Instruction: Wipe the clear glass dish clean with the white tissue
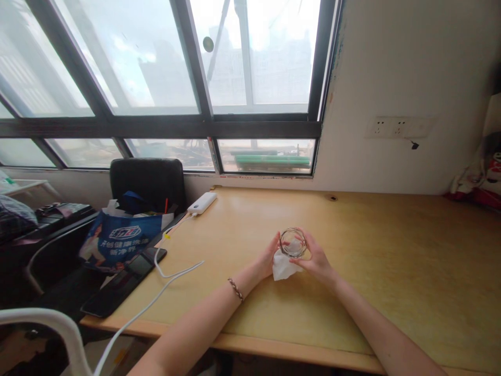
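A small clear glass (292, 242) is held above the wooden desk (391, 250), its mouth tilted toward me. My right hand (316, 258) wraps around its right side. My left hand (269, 257) is on its left side and holds a white tissue (282, 266) against the glass from below. A braided bracelet (235, 289) sits on my left wrist.
A white power bank (202, 202) lies at the desk's back left, its white cable (172, 271) trailing off the front edge. A dark tablet (123, 279) lies at the left edge. Beside it a black chair (147, 180) carries a blue bag (121, 239). Wall sockets (397, 127) are at the right.
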A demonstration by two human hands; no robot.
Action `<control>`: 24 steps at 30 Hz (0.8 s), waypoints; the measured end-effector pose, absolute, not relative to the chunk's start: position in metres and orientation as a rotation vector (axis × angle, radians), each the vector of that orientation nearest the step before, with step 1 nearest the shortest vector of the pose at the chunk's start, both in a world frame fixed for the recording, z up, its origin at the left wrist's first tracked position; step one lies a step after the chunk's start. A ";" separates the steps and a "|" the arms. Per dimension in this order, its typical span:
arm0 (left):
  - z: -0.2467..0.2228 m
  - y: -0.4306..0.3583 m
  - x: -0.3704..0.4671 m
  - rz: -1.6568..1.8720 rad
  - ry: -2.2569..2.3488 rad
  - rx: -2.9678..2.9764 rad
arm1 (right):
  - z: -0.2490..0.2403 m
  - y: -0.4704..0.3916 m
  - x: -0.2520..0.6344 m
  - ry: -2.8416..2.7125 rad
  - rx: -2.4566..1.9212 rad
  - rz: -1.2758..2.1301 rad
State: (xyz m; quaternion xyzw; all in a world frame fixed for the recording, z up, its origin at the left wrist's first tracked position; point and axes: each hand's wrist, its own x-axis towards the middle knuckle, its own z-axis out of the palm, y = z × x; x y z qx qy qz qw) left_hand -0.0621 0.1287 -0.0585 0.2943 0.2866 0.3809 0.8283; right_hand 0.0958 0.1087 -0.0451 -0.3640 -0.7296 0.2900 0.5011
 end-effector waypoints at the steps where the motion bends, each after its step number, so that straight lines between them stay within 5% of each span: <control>1: -0.057 0.128 -0.062 0.805 0.629 0.621 | -0.046 0.109 0.096 -1.765 -0.888 0.688; 14: -0.069 0.143 -0.070 1.248 0.838 0.822 | -0.057 0.113 0.096 -1.791 -0.851 0.687; 24: -0.055 0.137 -0.072 1.189 0.907 1.002 | -0.077 0.112 0.088 -1.685 -0.839 1.115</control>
